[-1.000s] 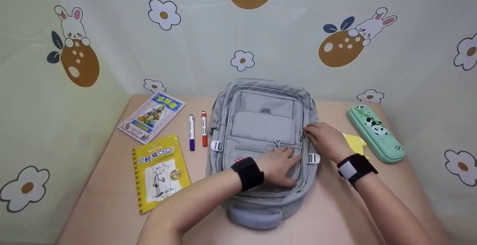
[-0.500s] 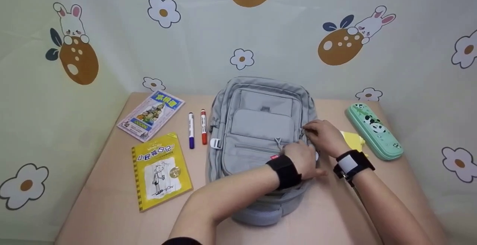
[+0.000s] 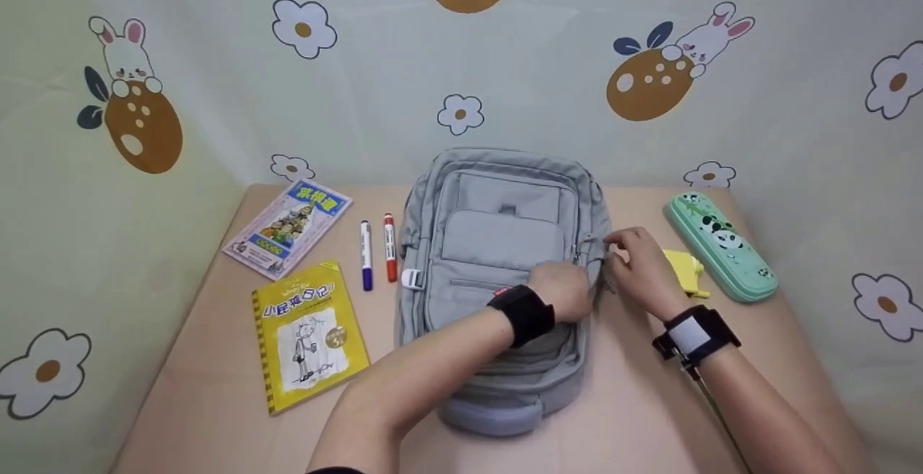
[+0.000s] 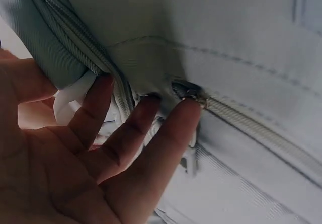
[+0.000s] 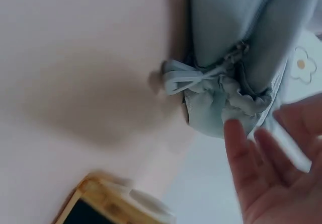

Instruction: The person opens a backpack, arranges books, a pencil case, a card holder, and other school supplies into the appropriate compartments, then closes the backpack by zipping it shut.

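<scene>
A grey backpack lies front up on the table, its handle toward me. My left hand holds the front compartment's right edge, fingers bent. In the left wrist view its fingertips touch fabric beside the end of a zipper. My right hand is at the bag's right side. The right wrist view shows its fingers apart, holding nothing, near a gathered side pocket and a strap loop.
At left lie a comic-covered book, a yellow book, a blue marker and a red marker. At right are a green panda pencil case and a yellow object, partly hidden. A patterned curtain hangs behind.
My left hand has gone from lying flat on the bag's front to its right edge. The right hand has left the zipper at that edge and shifted outward to the side pocket.
</scene>
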### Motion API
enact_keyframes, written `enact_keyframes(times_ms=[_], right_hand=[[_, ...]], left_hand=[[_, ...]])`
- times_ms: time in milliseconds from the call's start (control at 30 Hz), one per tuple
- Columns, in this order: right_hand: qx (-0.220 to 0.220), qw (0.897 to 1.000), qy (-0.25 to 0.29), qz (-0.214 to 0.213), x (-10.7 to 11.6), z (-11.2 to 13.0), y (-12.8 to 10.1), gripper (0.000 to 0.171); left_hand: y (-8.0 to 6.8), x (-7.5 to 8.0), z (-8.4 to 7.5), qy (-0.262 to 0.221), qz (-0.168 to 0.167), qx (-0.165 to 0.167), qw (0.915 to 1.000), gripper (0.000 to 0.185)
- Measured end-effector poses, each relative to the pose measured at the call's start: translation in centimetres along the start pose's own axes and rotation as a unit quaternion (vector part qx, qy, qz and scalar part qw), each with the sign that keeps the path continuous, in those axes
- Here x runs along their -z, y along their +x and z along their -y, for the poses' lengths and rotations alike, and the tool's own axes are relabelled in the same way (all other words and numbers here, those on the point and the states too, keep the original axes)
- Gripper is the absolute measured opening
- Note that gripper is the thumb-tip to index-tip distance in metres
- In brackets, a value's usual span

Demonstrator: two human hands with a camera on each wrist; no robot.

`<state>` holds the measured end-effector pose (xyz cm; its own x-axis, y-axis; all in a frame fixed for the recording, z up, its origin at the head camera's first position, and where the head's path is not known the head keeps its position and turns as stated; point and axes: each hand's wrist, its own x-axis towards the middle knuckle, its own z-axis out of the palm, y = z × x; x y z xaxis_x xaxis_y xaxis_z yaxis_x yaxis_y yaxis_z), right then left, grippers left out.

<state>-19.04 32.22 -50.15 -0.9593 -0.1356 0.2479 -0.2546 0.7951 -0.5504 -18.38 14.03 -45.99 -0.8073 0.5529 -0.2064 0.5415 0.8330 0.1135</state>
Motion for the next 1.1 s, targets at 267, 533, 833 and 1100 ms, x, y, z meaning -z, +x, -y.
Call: enact_keyframes(times_ms=[267, 533, 833, 1100], right_hand=[[-0.058, 0.996, -0.024, 0.064, -0.8, -0.1, -2.4, 0.016], [-0.034, 0.998, -0.031, 0.031, -1.9, -0.4, -2.5, 0.015], [-0.011, 0.998, -0.05, -0.027, -1.9, 0.1, -2.9, 0.009], [0.067, 0.994, -0.075, -0.044, -0.9, 0.9, -4.8, 0.011]], left_hand=[[0.1, 0.2, 1.1, -0.039, 0.019, -0.01, 0.999, 0.014], [-0.5, 0.2, 1.5, -0.063, -0.009, -0.022, 0.9977, 0.02], [-0.5, 0.0, 1.5, -0.046, -0.007, -0.019, 0.9987, 0.024], [-0.6, -0.1, 1.2, -0.034, 0.003, -0.007, 0.9994, 0.032]])
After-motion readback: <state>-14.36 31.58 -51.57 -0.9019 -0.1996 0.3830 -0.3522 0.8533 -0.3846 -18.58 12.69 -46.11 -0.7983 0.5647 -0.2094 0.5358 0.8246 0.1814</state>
